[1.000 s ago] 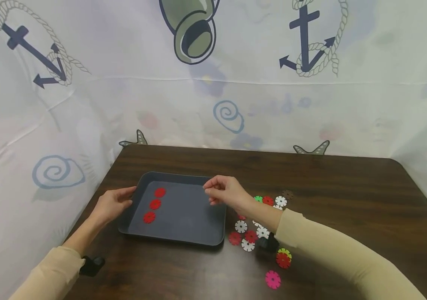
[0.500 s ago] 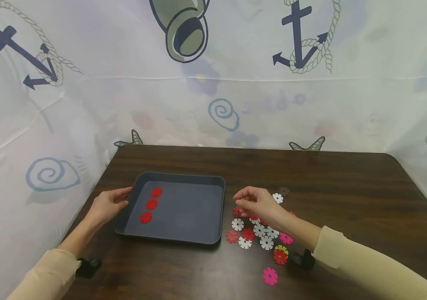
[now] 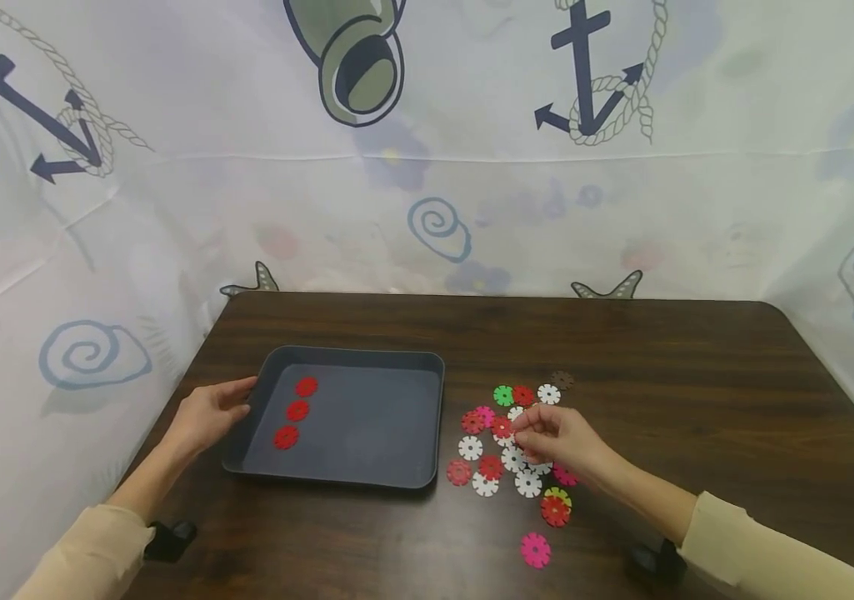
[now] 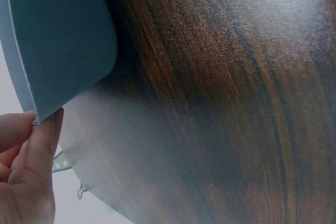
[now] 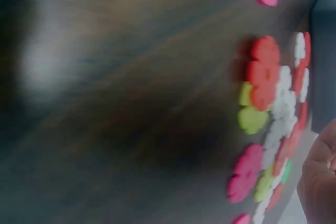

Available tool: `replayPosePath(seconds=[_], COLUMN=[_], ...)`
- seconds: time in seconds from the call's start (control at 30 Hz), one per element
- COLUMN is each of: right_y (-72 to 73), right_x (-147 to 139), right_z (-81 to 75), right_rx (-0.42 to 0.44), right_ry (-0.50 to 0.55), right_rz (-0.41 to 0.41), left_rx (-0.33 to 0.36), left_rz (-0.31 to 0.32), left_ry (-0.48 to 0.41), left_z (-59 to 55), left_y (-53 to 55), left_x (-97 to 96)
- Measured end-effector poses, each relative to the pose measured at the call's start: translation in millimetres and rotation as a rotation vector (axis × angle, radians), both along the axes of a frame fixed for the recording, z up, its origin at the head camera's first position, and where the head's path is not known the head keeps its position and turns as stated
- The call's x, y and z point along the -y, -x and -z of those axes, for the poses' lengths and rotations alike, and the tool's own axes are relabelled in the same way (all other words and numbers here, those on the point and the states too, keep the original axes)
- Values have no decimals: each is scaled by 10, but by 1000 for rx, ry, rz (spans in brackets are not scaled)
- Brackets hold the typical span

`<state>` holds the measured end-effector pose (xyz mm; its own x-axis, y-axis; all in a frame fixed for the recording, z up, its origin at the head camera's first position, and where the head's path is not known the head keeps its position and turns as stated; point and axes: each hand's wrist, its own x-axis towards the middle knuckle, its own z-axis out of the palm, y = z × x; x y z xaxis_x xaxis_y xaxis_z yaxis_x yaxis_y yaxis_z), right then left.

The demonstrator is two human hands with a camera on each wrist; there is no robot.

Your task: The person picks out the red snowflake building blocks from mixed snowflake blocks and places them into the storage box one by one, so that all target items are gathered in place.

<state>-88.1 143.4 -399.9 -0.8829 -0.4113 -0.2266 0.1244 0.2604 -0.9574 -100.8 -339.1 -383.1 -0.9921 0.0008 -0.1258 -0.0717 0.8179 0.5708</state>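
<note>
The table [image 3: 681, 375] is bearing a tray [image 3: 370, 425], whose left edge the left hand [image 3: 205, 415] is pinching. Past its right edge, the right hand [image 3: 563, 439] is bending its fingers over discs [image 3: 470, 448]; whether it is gripping one, I cannot tell.

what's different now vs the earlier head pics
The right hand has moved rightward, from above the right side of the tray to the loose discs. Whether its fingers touch or hold one is unclear, and no pickup or release shows. The left hand stays at the tray's left rim, and the three red discs keep their row inside.
</note>
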Motion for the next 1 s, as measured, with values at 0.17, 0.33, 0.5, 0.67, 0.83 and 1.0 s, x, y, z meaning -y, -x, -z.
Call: replayPosePath(seconds=[0.17, 0.33, 0.5, 0.67, 0.83, 1.0], right_y=[-77, -151, -222, -266, -305, -377], right_x=[-115, -192, -280, -352, -401, -428], right_z=[37, 65, 105, 122, 151, 208], right_rx=[14, 10, -15, -67, -109, -144], right_ry=[-22, -54, -86, -87, -120, -171], right_rz=[-2, -17, -42, -53, -80, -101], left_rx=[5, 9, -2, -11, 3, 5], left_rz=[-6, -7, 0, 7, -4, -5], left_ry=[2, -3, -11, 1, 18, 9], left_z=[3, 13, 21, 10, -5, 26], left_y=[-8, -8, 14, 22, 14, 26], left_x=[5, 1, -6, -11, -4, -13])
